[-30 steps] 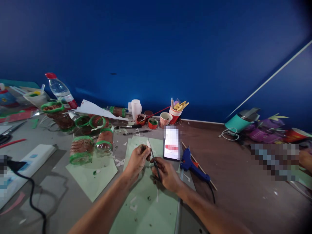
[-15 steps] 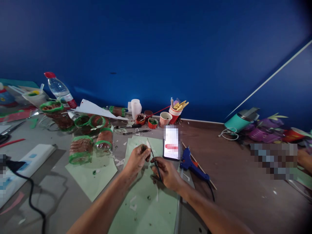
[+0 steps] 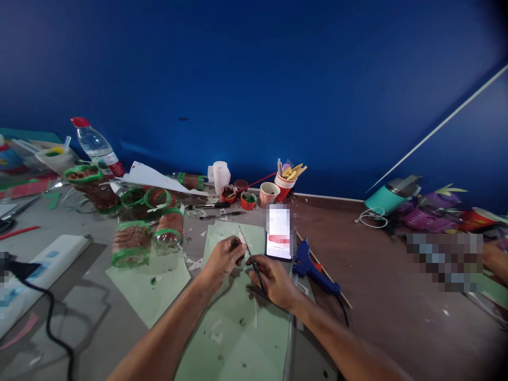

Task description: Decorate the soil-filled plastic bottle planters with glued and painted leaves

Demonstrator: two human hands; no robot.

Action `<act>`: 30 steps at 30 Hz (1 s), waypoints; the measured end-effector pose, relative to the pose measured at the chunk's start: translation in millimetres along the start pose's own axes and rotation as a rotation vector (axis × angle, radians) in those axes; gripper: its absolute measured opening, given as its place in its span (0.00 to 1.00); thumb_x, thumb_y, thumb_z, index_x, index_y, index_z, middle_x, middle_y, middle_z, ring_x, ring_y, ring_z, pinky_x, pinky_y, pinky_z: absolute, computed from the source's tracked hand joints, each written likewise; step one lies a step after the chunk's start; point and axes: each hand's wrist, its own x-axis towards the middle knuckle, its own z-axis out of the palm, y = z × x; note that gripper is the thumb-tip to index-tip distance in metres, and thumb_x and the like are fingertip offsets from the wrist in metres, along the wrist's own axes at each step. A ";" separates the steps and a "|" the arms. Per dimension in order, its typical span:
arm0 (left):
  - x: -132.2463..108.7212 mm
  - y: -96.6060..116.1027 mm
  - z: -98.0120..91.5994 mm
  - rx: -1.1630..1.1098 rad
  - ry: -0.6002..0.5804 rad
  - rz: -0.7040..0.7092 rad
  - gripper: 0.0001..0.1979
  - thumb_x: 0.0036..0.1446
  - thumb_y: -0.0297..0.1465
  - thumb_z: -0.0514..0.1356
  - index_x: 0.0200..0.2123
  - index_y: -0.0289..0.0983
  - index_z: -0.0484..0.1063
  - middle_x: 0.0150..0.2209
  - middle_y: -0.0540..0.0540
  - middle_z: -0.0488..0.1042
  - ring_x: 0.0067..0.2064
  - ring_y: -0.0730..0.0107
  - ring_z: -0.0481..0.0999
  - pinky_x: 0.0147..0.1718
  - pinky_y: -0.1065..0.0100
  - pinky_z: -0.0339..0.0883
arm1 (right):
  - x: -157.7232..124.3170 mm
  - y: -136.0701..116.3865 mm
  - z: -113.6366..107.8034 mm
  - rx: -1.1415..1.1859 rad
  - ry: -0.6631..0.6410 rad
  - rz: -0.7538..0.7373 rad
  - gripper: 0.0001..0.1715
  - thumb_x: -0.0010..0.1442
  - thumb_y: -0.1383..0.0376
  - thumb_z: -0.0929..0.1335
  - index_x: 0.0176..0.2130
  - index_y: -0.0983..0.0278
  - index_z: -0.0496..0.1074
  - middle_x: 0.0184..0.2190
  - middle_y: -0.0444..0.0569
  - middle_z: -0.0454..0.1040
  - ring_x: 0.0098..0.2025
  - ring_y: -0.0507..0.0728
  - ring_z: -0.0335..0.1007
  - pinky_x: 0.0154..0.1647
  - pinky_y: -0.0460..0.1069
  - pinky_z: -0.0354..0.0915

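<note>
My left hand (image 3: 225, 257) is closed in a pinch on a small white paper piece (image 3: 241, 240), mostly covered by my fingers. My right hand (image 3: 273, 278) grips dark, slim scissors (image 3: 254, 263), whose blades point up and left beside the paper. Both hands are above a pale green sheet (image 3: 234, 328) scattered with white scraps and dark specks. Just beyond my right hand lies a phone (image 3: 279, 233) with a lit, blurred screen. A blue glue gun (image 3: 315, 270) rests to the right, close to that hand.
Green-rimmed brown bottle pieces (image 3: 130, 243) stand on the left, behind a white power strip (image 3: 51, 280) with a black cable. Paint cups (image 3: 248, 200) and a red-and-white cup of tools (image 3: 284, 186) line the blue wall. At far right, another person's hand (image 3: 496, 259) shows.
Both hands stay in nearly the same place. The scissors and right-hand fingers have shifted very slightly; the left hand keeps its pinch on the white paper.
</note>
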 end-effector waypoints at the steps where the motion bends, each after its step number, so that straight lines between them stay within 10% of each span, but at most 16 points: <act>1: 0.3 -0.4 -0.5 0.010 -0.004 -0.001 0.18 0.49 0.42 0.60 0.20 0.37 0.61 0.18 0.54 0.61 0.21 0.77 0.58 0.23 0.71 0.50 | -0.1 -0.2 0.3 0.009 0.005 -0.002 0.15 0.52 0.56 0.71 0.33 0.64 0.68 0.22 0.39 0.57 0.24 0.49 0.50 0.25 0.44 0.52; 30: -0.5 3.1 -3.7 0.081 -0.093 -0.091 0.16 0.48 0.40 0.59 0.20 0.37 0.60 0.18 0.54 0.58 0.21 0.78 0.55 0.23 0.70 0.47 | 4.2 15.0 -9.7 -0.211 0.062 -0.029 0.09 0.53 0.62 0.68 0.35 0.64 0.70 0.25 0.42 0.63 0.26 0.51 0.57 0.28 0.45 0.56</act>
